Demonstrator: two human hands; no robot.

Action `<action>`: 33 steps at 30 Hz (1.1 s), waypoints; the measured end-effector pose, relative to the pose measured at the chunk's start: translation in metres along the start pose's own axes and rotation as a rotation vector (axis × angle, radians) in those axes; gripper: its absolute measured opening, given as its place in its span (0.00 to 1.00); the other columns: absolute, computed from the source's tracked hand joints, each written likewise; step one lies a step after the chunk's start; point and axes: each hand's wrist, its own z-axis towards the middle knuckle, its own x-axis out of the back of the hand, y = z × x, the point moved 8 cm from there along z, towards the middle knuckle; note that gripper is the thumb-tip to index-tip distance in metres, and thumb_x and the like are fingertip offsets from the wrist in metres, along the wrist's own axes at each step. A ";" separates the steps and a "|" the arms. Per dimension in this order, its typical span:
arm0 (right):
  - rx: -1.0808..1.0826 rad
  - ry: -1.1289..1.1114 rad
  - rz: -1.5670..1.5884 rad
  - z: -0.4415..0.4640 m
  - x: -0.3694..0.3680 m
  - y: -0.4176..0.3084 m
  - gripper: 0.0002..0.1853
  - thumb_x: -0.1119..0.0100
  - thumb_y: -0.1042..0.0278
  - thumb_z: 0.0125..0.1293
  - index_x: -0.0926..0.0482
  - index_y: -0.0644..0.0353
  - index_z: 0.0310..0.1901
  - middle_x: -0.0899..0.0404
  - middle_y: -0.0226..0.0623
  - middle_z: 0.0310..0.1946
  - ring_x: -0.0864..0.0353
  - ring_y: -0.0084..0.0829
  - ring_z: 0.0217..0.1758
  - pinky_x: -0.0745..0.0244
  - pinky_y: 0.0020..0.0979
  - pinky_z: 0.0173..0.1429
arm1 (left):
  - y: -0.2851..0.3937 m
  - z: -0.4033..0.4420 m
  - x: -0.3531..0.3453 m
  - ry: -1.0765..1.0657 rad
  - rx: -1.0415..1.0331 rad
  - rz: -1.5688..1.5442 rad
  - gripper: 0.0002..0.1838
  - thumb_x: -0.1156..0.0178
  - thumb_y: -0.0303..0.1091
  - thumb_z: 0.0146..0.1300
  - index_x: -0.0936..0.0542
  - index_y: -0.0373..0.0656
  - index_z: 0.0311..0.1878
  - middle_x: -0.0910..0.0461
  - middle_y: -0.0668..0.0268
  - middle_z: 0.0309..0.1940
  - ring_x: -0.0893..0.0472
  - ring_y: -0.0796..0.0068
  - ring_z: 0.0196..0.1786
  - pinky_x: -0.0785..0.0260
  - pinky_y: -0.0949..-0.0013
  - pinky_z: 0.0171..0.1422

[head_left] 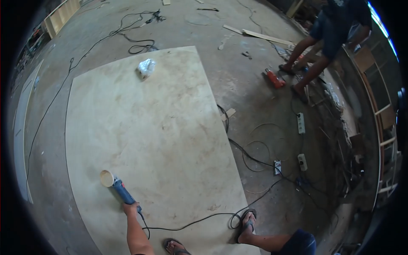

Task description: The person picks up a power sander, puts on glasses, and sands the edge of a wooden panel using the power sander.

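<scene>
Forearm (138,233) and left hand (131,208), grip seemingly tight round blue grinder (123,193), long axis diagonal, disc (107,178) forward-left

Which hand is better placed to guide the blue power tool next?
The left hand, probably: it holds the blue, cylindrical power tool by its rear end, over the broad, pale board. The right hand is out of view.

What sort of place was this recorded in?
Probably a workshop, perhaps for woodworking: there is a grinder held over a large board, a wood strip on the bare floor, and a power strip among trailing cords.
</scene>
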 end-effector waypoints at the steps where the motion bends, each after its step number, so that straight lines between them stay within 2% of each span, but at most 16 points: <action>1: -0.003 0.001 -0.003 0.002 0.000 0.001 0.16 0.38 0.60 0.72 0.13 0.66 0.47 0.17 0.37 0.27 0.20 0.34 0.28 0.25 0.31 0.37 | 0.010 0.002 -0.003 -0.009 -0.014 -0.002 0.27 0.26 0.35 0.52 0.24 0.35 0.53 0.16 0.53 0.39 0.16 0.53 0.36 0.21 0.55 0.48; 8: 0.006 0.041 -0.009 -0.024 0.035 -0.022 0.15 0.37 0.61 0.71 0.13 0.66 0.48 0.15 0.39 0.29 0.18 0.35 0.30 0.23 0.31 0.39 | 0.060 -0.055 -0.013 -0.329 0.375 -1.017 0.12 0.36 0.36 0.58 0.22 0.43 0.43 0.23 0.65 0.30 0.21 0.69 0.27 0.29 0.71 0.28; 10: 0.006 0.074 0.002 -0.051 0.058 -0.032 0.15 0.36 0.61 0.70 0.13 0.66 0.48 0.15 0.39 0.30 0.18 0.35 0.30 0.22 0.31 0.39 | 0.064 -0.093 -0.002 -0.397 0.368 -0.941 0.16 0.36 0.44 0.57 0.25 0.50 0.45 0.21 0.62 0.29 0.22 0.66 0.24 0.30 0.68 0.25; 11: 0.001 0.091 0.004 -0.070 0.070 -0.035 0.15 0.36 0.62 0.70 0.13 0.66 0.48 0.15 0.39 0.30 0.18 0.36 0.31 0.22 0.31 0.40 | 0.081 -0.136 0.011 -0.518 0.325 -0.915 0.10 0.38 0.35 0.59 0.24 0.43 0.40 0.23 0.63 0.29 0.22 0.66 0.24 0.26 0.66 0.26; 13: -0.032 0.142 0.017 -0.123 0.098 -0.027 0.15 0.35 0.62 0.70 0.13 0.66 0.48 0.14 0.40 0.30 0.17 0.36 0.31 0.21 0.32 0.40 | 0.072 -0.185 0.008 -0.570 0.287 -0.975 0.13 0.40 0.38 0.60 0.26 0.46 0.46 0.21 0.58 0.29 0.21 0.62 0.25 0.26 0.66 0.27; 16: -0.155 0.262 0.032 -0.245 0.138 0.024 0.15 0.34 0.63 0.69 0.13 0.65 0.49 0.14 0.40 0.31 0.16 0.37 0.32 0.21 0.32 0.41 | 0.143 -0.344 0.059 -0.656 0.306 -0.885 0.12 0.39 0.31 0.58 0.25 0.40 0.45 0.23 0.62 0.28 0.20 0.64 0.27 0.23 0.66 0.32; 18: -0.260 0.355 0.043 -0.349 0.159 0.073 0.14 0.34 0.63 0.69 0.13 0.65 0.49 0.13 0.41 0.32 0.16 0.37 0.32 0.20 0.32 0.41 | 0.225 -0.494 0.098 -1.051 0.436 -0.830 0.08 0.38 0.35 0.64 0.20 0.50 0.46 0.29 0.77 0.20 0.32 0.82 0.19 0.43 0.78 0.19; 19: -0.307 0.400 0.044 -0.403 0.168 0.096 0.14 0.34 0.63 0.69 0.13 0.65 0.49 0.13 0.41 0.32 0.15 0.37 0.33 0.20 0.32 0.42 | 0.245 -0.535 0.105 -1.073 0.410 -0.790 0.08 0.38 0.35 0.64 0.20 0.50 0.46 0.29 0.77 0.20 0.32 0.82 0.19 0.43 0.78 0.19; 23: -0.316 0.585 0.284 -0.569 0.203 0.096 0.14 0.32 0.64 0.68 0.13 0.65 0.49 0.12 0.42 0.33 0.14 0.38 0.34 0.19 0.32 0.43 | 0.280 -0.703 0.142 -1.418 0.230 -0.217 0.18 0.35 0.31 0.60 0.24 0.38 0.53 0.18 0.59 0.33 0.18 0.66 0.29 0.24 0.69 0.32; 24: -0.364 0.564 0.665 -0.585 0.239 0.036 0.21 0.33 0.58 0.67 0.15 0.67 0.53 0.11 0.42 0.41 0.16 0.36 0.39 0.22 0.33 0.43 | 0.296 -0.749 0.158 -1.499 0.143 -0.125 0.20 0.34 0.31 0.60 0.24 0.37 0.54 0.16 0.56 0.35 0.16 0.63 0.31 0.21 0.67 0.34; 25: -0.205 0.564 0.682 -0.582 0.258 0.008 0.25 0.34 0.53 0.69 0.16 0.68 0.57 0.12 0.42 0.43 0.16 0.34 0.40 0.22 0.34 0.45 | 0.332 -0.808 0.171 -1.601 0.008 -0.117 0.19 0.34 0.30 0.61 0.24 0.39 0.54 0.16 0.54 0.35 0.16 0.62 0.31 0.20 0.66 0.33; 27: 0.080 0.465 0.899 -0.582 0.309 -0.054 0.31 0.41 0.50 0.76 0.25 0.64 0.71 0.18 0.46 0.62 0.18 0.32 0.60 0.23 0.31 0.61 | 0.356 -0.890 0.190 -1.690 -0.105 0.030 0.20 0.33 0.32 0.61 0.24 0.38 0.55 0.16 0.55 0.36 0.16 0.64 0.31 0.21 0.68 0.35; 29: 0.457 0.256 1.558 -0.584 0.348 -0.095 0.48 0.32 0.41 0.70 0.41 0.61 0.81 0.22 0.48 0.67 0.20 0.42 0.66 0.26 0.44 0.69 | 0.378 -0.975 0.185 -1.851 -0.352 0.189 0.23 0.31 0.36 0.61 0.23 0.36 0.57 0.15 0.57 0.37 0.16 0.68 0.32 0.22 0.71 0.39; 30: 0.680 0.395 1.629 -0.591 0.382 -0.100 0.45 0.28 0.49 0.66 0.38 0.62 0.77 0.20 0.50 0.63 0.17 0.45 0.63 0.27 0.47 0.71 | 0.386 -1.017 0.175 -1.935 -0.486 0.261 0.25 0.30 0.38 0.61 0.22 0.35 0.57 0.15 0.58 0.37 0.17 0.70 0.33 0.23 0.72 0.41; 31: 0.693 0.464 1.645 -0.606 0.404 -0.088 0.45 0.28 0.49 0.66 0.38 0.62 0.77 0.20 0.50 0.63 0.17 0.45 0.63 0.27 0.47 0.71 | 0.392 -1.049 0.165 -1.977 -0.514 0.308 0.25 0.30 0.38 0.61 0.22 0.35 0.57 0.15 0.58 0.37 0.17 0.70 0.33 0.23 0.72 0.41; 33: 0.812 0.521 1.685 -0.652 0.459 -0.067 0.39 0.30 0.60 0.65 0.35 0.63 0.74 0.18 0.50 0.60 0.16 0.44 0.60 0.25 0.46 0.69 | 0.402 -1.114 0.148 -2.108 -0.877 0.463 0.24 0.30 0.39 0.63 0.21 0.34 0.57 0.14 0.59 0.38 0.17 0.70 0.34 0.23 0.70 0.43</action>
